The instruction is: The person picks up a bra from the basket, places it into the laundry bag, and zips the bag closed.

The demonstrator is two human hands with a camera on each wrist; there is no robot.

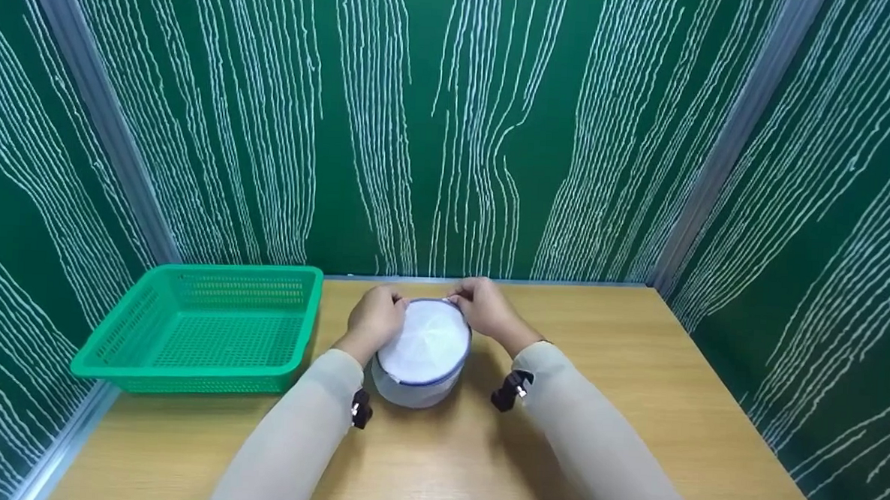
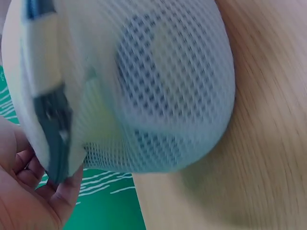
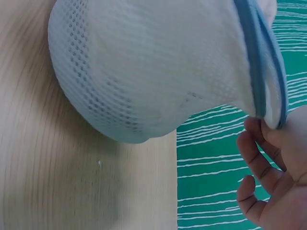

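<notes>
A white mesh laundry bag (image 1: 430, 341) with blue trim stands on the wooden table, its round lid facing up. My left hand (image 1: 377, 318) pinches the far left part of its rim between thumb and fingers. On the far right, my right hand (image 1: 487, 309) pinches the rim too; in the right wrist view its other fingers (image 3: 247, 189) are loosely bent. The left wrist view shows the bag's mesh side (image 2: 177, 91) and a blue-and-white edge band (image 2: 48, 81). Dark and yellowish shapes show faintly through the mesh, too blurred to identify.
A green plastic basket (image 1: 302, 334) with perforated walls stands left of the bag, with nothing seen inside. The wooden table (image 1: 606, 347) extends to the right and front. Green panels with white wavy lines (image 1: 458, 130) enclose the back and sides.
</notes>
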